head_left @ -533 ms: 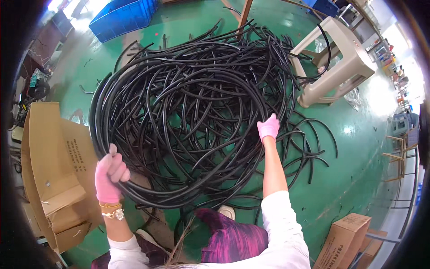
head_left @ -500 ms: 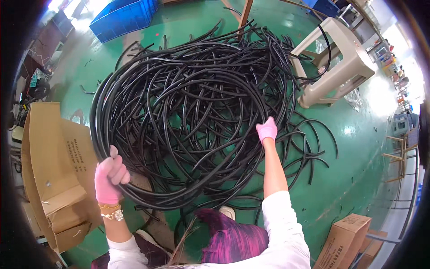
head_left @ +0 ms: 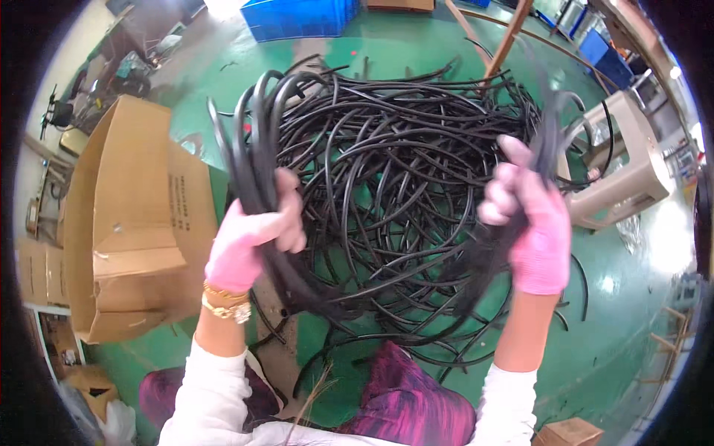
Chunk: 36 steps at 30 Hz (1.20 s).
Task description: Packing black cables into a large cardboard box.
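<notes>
Both hands wear pink gloves and hold up a bundle of black tubes. My left hand (head_left: 256, 230) is closed round several tubes (head_left: 256, 160), whose upper parts arch over above the fist. On the other side my right hand (head_left: 528, 215) grips the bundle too; the tubes there are smeared by motion. Between the hands the bundle sags in a curve toward me. Below and beyond it, a large tangled heap of black tubes (head_left: 401, 160) lies on the green floor.
An open cardboard box (head_left: 137, 193) stands at the left. A beige plastic stool (head_left: 628, 160) is at the right, with tubes lying across it. Behind the heap are a blue crate (head_left: 301, 18) and a wooden leg (head_left: 509, 41). Another carton (head_left: 569, 431) sits at the lower right.
Both hands have risen, lifting the bundle off the heap and toward me. My right hand has swung right and now grips thick strands. The view has shifted left.
</notes>
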Available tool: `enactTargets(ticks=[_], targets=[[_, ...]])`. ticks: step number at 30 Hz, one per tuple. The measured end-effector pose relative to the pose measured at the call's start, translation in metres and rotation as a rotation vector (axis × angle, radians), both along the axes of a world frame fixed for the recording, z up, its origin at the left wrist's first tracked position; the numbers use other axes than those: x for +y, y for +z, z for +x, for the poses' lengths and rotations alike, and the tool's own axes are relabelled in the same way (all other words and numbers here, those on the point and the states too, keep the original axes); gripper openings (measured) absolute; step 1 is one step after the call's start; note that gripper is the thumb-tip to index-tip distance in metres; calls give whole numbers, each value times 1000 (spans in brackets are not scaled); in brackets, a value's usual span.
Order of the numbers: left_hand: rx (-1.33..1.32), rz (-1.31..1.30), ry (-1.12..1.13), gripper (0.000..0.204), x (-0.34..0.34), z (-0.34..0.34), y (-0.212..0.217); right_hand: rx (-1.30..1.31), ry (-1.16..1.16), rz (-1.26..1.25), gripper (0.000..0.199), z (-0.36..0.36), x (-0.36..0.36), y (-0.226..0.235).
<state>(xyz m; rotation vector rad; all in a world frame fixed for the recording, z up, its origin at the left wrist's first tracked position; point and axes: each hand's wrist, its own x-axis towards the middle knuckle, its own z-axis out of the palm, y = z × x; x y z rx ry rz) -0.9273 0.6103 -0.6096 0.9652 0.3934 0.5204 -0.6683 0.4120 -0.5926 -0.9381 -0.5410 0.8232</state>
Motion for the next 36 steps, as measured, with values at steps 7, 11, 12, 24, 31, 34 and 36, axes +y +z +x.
enactTargets(ticks=[7, 11, 12, 24, 31, 34, 36], targets=[[-14, -22, -61, 48, -30, 36, 17, -374, -67, 46, 45, -111, 116, 3], [68, 169, -80, 37, -24, 16, 35, -1128, 150, -19, 61, -75, 127, 15], [63, 163, -86, 33, -21, 7, 52, -898, 124, 34, 50, -86, 119, 28], [-355, 226, -145, 51, 34, -53, 178, -707, 686, -86, 36, -196, 84, -22], [50, 856, 220, 24, 33, -142, 314, -1196, 252, 71, 44, -271, 133, 93], [360, 1123, 407, 21, 32, -197, 368, -1352, 98, 227, 49, -331, 164, 128], [533, 1126, 462, 23, 26, -234, 392, -1367, 128, 282, 53, -367, 182, 140]])
